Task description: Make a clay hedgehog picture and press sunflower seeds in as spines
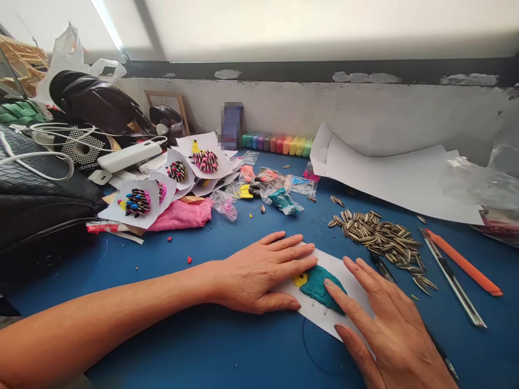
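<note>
A small white sheet of paper point(324, 319) lies on the blue tabletop between my hands. On it is a flat teal clay shape point(320, 289) with a yellow clay head point(300, 279) at its left and short drawn legs below. My left hand point(267, 273) rests flat over the sheet's left part, fingers stretched out beside the yellow head. My right hand point(381, 319) has its fingers spread, the index fingertip on the teal clay and the thumb at the sheet's lower edge. Neither hand grips anything.
Striped sunflower seeds point(379, 235) are heaped behind my right hand. A utility knife point(454, 278) and an orange tool point(466, 265) lie to the right. Bagged clay pieces point(286, 200), a pink cloth point(178, 214) and seed-covered clay figures point(138, 202) stand at the back left.
</note>
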A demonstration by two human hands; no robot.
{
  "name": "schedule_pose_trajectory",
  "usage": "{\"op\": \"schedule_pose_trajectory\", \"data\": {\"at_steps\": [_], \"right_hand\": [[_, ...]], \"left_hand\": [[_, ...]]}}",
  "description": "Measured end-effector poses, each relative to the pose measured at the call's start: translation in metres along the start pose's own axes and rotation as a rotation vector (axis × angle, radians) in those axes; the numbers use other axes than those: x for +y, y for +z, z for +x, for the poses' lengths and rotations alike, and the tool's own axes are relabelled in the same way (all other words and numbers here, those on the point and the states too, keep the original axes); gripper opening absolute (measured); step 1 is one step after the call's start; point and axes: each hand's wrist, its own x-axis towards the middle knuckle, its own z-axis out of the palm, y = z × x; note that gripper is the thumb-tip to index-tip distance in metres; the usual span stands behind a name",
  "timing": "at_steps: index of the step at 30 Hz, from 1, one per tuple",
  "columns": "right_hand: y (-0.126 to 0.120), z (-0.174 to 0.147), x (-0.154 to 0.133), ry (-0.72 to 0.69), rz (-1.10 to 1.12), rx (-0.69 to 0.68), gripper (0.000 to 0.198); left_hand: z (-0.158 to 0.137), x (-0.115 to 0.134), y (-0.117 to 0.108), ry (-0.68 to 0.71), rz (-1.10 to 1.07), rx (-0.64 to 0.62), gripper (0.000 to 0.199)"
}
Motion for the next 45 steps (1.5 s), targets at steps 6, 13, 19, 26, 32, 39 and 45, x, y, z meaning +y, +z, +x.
{"op": "schedule_pose_trajectory", "data": {"at_steps": [6,13,19,26,32,39,45], "right_hand": [[-0.0058,0.0028,0.0015,-0.056,0.076,0.011,0.04],[-0.0071,0.0054,-0.0001,-0.09,0.078,0.046,0.034],[-0.0069,0.0056,-0.0009,-0.089,0.108,0.052,0.035],[-0.0055,0.0046,0.0012,-0.102,0.059,0.016,0.039],[-0.0041,-0.0018,0.0043,-0.061,-0.011,-0.044,0.051],[-0.0009,-0.0012,0.0031,-0.048,-0.005,-0.026,0.047],[-0.0033,0.0015,-0.0001,-0.04,-0.05,-0.037,0.046]], "left_hand": [[-0.0004,-0.0008,0.0006,0.0,0.008,-0.009,0.075],[-0.0006,-0.0009,0.0024,0.011,0.004,0.028,0.07],[-0.0003,-0.0008,0.0012,0.012,0.01,0.009,0.072],[-0.0006,-0.0001,0.0002,0.013,-0.021,0.03,0.071],[-0.0007,0.0,-0.0002,0.009,-0.02,0.027,0.072],[0.0002,-0.0008,0.0002,0.004,-0.01,0.002,0.072],[0.0007,0.0001,-0.0003,-0.003,0.012,-0.012,0.069]]}}
